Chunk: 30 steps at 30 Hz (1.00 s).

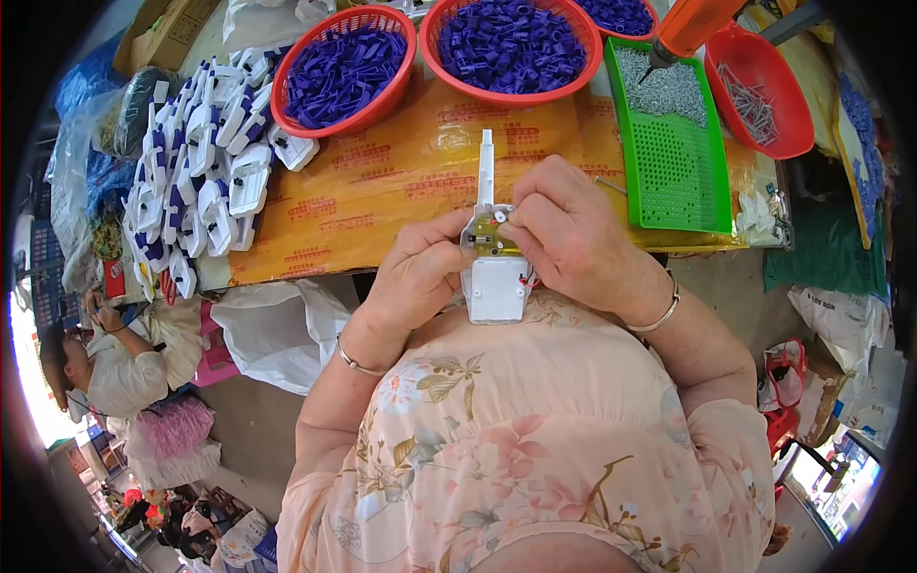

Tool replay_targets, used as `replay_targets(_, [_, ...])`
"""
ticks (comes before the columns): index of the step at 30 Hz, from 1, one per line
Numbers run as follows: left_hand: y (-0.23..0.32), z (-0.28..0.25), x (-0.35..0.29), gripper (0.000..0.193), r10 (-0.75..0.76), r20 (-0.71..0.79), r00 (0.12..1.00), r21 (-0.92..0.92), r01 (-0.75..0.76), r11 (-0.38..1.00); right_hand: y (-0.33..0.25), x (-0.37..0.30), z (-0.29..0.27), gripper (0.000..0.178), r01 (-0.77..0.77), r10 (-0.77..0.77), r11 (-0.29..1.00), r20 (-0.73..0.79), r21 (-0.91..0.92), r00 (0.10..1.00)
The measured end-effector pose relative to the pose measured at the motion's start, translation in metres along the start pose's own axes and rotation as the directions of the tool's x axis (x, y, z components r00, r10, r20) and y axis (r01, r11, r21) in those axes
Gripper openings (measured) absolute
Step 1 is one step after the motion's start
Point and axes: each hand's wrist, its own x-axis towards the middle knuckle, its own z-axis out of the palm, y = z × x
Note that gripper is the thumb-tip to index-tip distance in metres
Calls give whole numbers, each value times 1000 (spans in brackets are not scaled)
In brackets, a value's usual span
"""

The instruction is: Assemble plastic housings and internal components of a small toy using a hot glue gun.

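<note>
Held upright over the table's near edge is a white plastic housing [497, 291] with a long narrow tip pointing away from me. A small greenish circuit board [488, 232] sits in its middle, and a thin red wire [527, 280] shows at its right side. My left hand [425, 260] is closed on the housing's left edge, thumb and forefinger beside the board. My right hand [571, 229] is closed in a pinch at the board's right side; its fingertips touch the housing there, and what lies between them is hidden.
Many white-and-purple housings [205, 153] pile up at left. Red baskets of purple parts [349, 76] line the back. At right are a green tray [678, 181] of small screws, a red basket [798, 115] of long screws and an orange power screwdriver [690, 27]. Another person [124, 368] sits at far left.
</note>
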Motion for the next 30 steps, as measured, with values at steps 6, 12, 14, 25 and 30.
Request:
replay_targets(6, [1,-3,1,41,-16,14,1000,45,15,999,0,0,2,18,-24,24,1000,7,7,1000])
replay_targets(12, [6,0,0,37,-10,-25,1000,127,13,992,0,-1,5,18,15,-16,999,-15,-44,1000])
replay_targets(14, [7,-2,0,36,0,-11,1000,210,3,978,-1,-2,8,18,26,-28,999,-45,-25,999])
replay_targets(25, [14,-6,-2,36,-66,14,998,241,61,969,-16,-8,2,20,-59,59,998,-52,12,997])
replay_targets(30, [18,0,-4,37,-42,40,998,257,30,966,-15,-11,4,19,-43,37,997,-94,-65,995])
